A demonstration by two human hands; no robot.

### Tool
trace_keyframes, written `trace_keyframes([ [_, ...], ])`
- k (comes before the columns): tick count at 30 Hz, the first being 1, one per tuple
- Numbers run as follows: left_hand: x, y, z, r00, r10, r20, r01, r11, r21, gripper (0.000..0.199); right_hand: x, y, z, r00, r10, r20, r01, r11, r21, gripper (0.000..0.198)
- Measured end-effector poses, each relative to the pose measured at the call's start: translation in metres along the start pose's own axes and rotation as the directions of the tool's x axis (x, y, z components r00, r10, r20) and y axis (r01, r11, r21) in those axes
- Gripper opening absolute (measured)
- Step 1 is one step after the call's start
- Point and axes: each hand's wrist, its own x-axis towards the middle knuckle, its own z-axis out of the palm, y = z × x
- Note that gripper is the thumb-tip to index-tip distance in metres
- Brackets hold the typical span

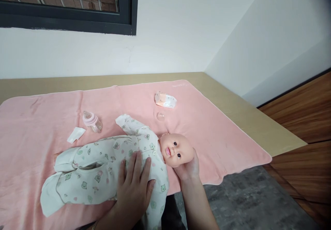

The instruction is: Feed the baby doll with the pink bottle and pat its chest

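Observation:
A baby doll (178, 149) in a white sleepsuit (95, 169) with small animal prints lies on its back on a pink blanket (212, 133), its head to the right. My left hand (136, 185) rests flat on the doll's chest, fingers spread a little. Under the back of the doll's head, my right hand (190, 168) is cupped and supports it; most of its fingers are hidden behind the head. Beyond the doll's legs, a pink baby bottle (92, 121) lies tilted beside a folded white tissue (76, 134).
A small white and orange soft packet (165, 100) lies beyond the doll's head, with a clear round cap-like piece (160, 116) in front of it. The blanket covers a pale wooden tabletop (232, 107). White walls and a dark-framed window (129, 9) rise behind; wooden panels (302, 168) stand right.

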Motion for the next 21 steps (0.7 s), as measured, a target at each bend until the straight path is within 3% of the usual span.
trace_keyframes([
  [21, 0.0004, 0.0011, -0.0002, 1.0, -0.004, -0.018, 0.004, 1.0, 0.002, 0.054, -0.0017, 0.0004, 0.0007, 1.0, 0.002, 0.024, -0.003, 1.0, 0.016, 0.055],
])
